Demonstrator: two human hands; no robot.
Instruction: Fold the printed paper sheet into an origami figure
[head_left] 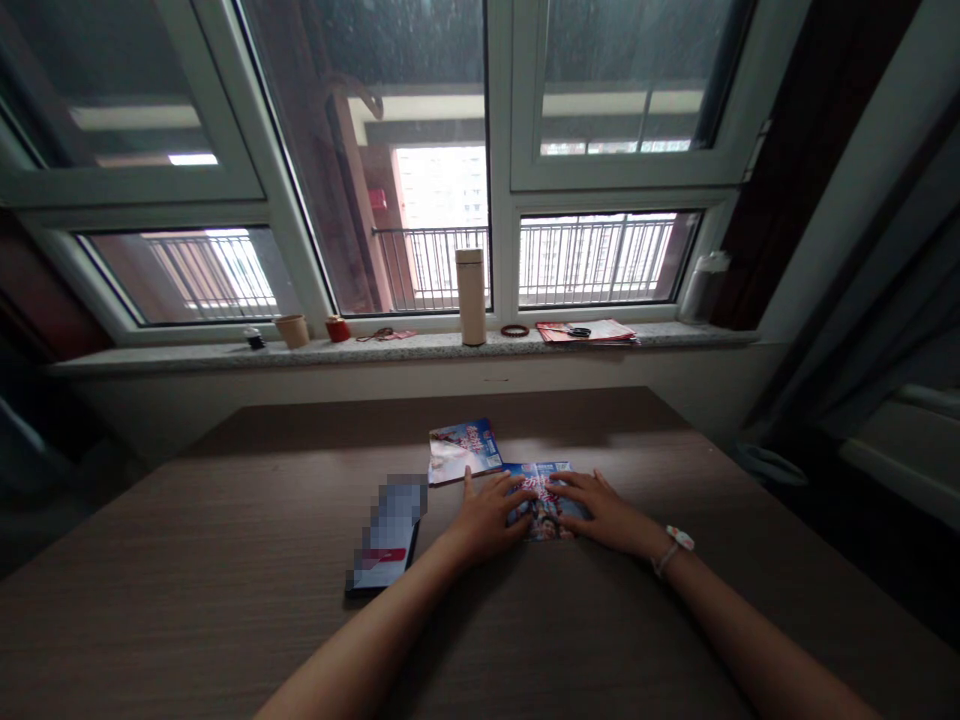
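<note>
A colourful printed sheet of paper (543,505), mostly blue with pink lettering, lies flat on the brown table (225,520). My left hand (491,512) rests on its left side with the fingers spread. On its right side lies my right hand (596,510), fingers apart too, with a bracelet on the wrist. Just beyond my left hand is a stack of similar printed sheets (463,452), its near corner close to my thumb. A phone (388,535) with a blurred screen lies left of my left forearm.
Along the windowsill (427,346) stand a beige thermos (472,298), a paper cup (292,331), a red spool (337,329) and a clear bottle (705,288). Scissors (577,332) lie on papers (619,331) beside a dark beaded bracelet (514,330). Windows rise behind the sill.
</note>
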